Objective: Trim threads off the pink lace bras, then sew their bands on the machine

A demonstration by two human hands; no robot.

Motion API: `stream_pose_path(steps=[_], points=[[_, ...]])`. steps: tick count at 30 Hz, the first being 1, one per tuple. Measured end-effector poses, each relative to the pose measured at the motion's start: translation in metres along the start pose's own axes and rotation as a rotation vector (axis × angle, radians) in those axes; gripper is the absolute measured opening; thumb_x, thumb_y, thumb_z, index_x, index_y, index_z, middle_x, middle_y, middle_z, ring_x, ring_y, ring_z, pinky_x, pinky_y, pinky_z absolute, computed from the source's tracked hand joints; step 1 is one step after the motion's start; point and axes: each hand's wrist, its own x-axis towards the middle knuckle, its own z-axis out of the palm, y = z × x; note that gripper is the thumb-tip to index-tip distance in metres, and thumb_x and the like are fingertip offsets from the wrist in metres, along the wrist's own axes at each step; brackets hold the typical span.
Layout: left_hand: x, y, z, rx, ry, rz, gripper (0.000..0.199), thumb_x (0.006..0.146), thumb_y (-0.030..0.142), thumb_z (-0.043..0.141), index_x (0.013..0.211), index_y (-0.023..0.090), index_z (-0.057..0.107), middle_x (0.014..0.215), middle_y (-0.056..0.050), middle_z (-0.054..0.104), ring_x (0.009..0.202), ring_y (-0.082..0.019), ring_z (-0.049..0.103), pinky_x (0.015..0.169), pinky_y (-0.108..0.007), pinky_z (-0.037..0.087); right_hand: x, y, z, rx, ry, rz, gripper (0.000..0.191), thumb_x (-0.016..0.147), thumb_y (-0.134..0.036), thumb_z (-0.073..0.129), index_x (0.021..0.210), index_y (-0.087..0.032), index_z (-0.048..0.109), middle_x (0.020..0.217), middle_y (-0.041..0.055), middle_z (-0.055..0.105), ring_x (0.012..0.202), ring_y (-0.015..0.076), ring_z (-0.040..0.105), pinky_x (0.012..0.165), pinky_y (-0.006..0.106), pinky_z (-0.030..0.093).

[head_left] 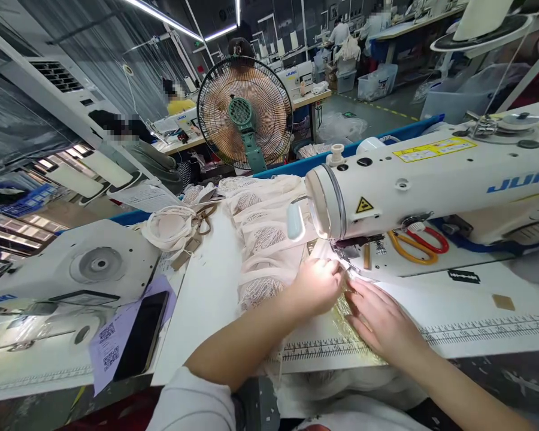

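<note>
My left hand [320, 286] is closed, its fingers pinched on pale fabric [320, 248] at the needle area of a white sewing machine [386, 185]. My right hand [384, 317] lies beside it, fingers stretched toward the presser foot and thumb apart, resting on the work. Between the hands and the table edge is a shiny yellowish translucent material [341, 314]. A row of cream lace garment pieces [263, 239] with cup shapes runs back from my left forearm. The fabric's edge under the fingers is hidden.
Orange-handled scissors [413, 248], a red-handled tool [436, 239] and a razor blade [464, 276] lie right of my hands. A phone [141, 335] sits on purple paper left, near a second machine [94, 263]. A fan [245, 114] stands ahead; other people work beyond.
</note>
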Motion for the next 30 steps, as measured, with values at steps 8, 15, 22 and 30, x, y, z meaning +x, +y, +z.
stream_pose_path(steps=[8,15,22,30], points=[[-0.01,-0.017,0.034,0.079,0.294,0.219,0.028,0.095,0.018,0.037,0.111,0.011,0.059,0.122,-0.01,0.062,0.107,-0.02,0.056,0.087,-0.035,0.045,0.001,0.002,-0.001,-0.042,0.049,-0.039,0.032,0.09,-0.03,0.042,0.105,-0.011,0.063,0.115,0.0164,0.064,0.113,0.03,0.055,0.091,0.046,0.049],[-0.001,-0.034,0.032,0.048,0.342,0.289,0.03,0.096,0.017,0.034,0.108,0.011,0.061,0.115,-0.006,0.066,0.105,-0.019,0.057,0.088,-0.033,0.045,0.003,0.002,-0.004,-0.034,0.054,-0.051,0.029,0.09,-0.027,0.043,0.101,-0.01,0.063,0.115,0.0167,0.064,0.112,0.0302,0.055,0.091,0.046,0.049],[0.006,-0.051,0.035,0.07,0.335,0.271,0.027,0.096,0.018,0.037,0.106,0.013,0.062,0.114,-0.006,0.067,0.106,-0.019,0.057,0.092,-0.035,0.043,0.003,0.002,-0.004,-0.007,0.042,-0.032,0.029,0.09,-0.028,0.043,0.102,-0.011,0.062,0.114,0.0155,0.064,0.111,0.0289,0.055,0.091,0.045,0.048],[0.011,-0.066,0.034,0.069,0.312,0.219,0.029,0.096,0.018,0.037,0.109,0.015,0.062,0.115,-0.006,0.065,0.111,-0.018,0.054,0.092,-0.033,0.043,0.007,0.002,-0.004,-0.005,0.054,-0.02,0.029,0.091,-0.029,0.042,0.102,-0.011,0.063,0.112,0.0148,0.066,0.108,0.0279,0.057,0.088,0.044,0.05]])
